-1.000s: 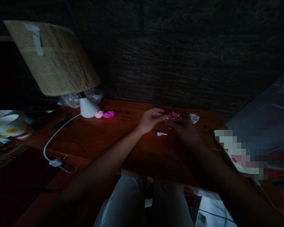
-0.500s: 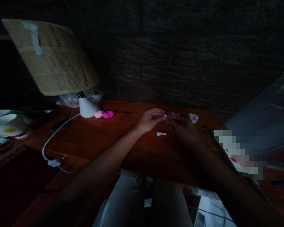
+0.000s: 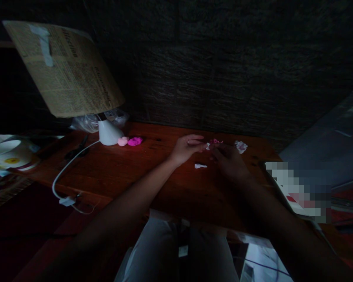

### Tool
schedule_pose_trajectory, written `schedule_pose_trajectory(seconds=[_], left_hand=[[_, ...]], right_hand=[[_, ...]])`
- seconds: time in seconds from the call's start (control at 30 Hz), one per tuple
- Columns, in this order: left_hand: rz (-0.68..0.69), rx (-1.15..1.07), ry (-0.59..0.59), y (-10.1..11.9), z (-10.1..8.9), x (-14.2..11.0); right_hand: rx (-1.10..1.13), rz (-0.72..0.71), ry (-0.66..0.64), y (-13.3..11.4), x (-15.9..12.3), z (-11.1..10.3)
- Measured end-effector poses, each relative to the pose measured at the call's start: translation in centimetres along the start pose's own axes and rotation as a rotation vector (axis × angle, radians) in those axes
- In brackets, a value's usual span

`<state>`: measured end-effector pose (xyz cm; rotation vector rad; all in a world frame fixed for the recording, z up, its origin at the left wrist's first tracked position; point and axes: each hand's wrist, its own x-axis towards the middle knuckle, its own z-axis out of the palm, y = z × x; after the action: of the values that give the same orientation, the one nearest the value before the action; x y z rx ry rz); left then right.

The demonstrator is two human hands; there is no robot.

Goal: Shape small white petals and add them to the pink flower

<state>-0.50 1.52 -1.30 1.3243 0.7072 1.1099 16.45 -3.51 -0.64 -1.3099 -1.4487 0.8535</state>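
Between the fingertips of both hands is a small white crumpled piece (image 3: 207, 146), perhaps paper; its kind is hard to make out in the dim light. My left hand (image 3: 186, 149), wearing a ring, pinches it from the left with thumb and fingers. From the right, my right hand (image 3: 230, 158) grips it with bent fingers. Just behind the fingertips lies a pink crumpled piece (image 3: 214, 141), partly hidden. A small twisted white piece (image 3: 200, 166) rests on the wooden table (image 3: 164, 184) below the hands. Right of my right hand is a crumpled white and pink piece (image 3: 241, 147).
On the left stands a lamp (image 3: 109, 133) with a newspaper-print shade, its white cable running over the table's front edge. Beside its base sit a pale pink lump (image 3: 123, 141) and a magenta lump (image 3: 135, 141). Dark scissors (image 3: 78, 150) and a white bowl-like container (image 3: 10, 154) are farther left.
My fingertips and the white piece have shifted very slightly to the right, and a little more of the white piece shows between them. The things on the table stay put.
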Motion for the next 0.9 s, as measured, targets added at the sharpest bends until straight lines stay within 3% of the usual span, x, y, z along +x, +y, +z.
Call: schedule_pose_trajectory(seconds=[0.13,0.57,0.9], left_hand=[[-0.019,-0.035,-0.003,0.24,0.17,-0.04],[-0.031,-0.049,-0.004,0.54,0.01,-0.25],[-0.002,0.005,-0.02,0.29,-0.09,-0.04]], right_hand=[[-0.043,-0.084,-0.021,-0.1,-0.06,0.04],[0.25,0.077,0.078,-0.66,-0.25,0.02],[0.214,0.014,0.036,-0.75,-0.26,-0.07]])
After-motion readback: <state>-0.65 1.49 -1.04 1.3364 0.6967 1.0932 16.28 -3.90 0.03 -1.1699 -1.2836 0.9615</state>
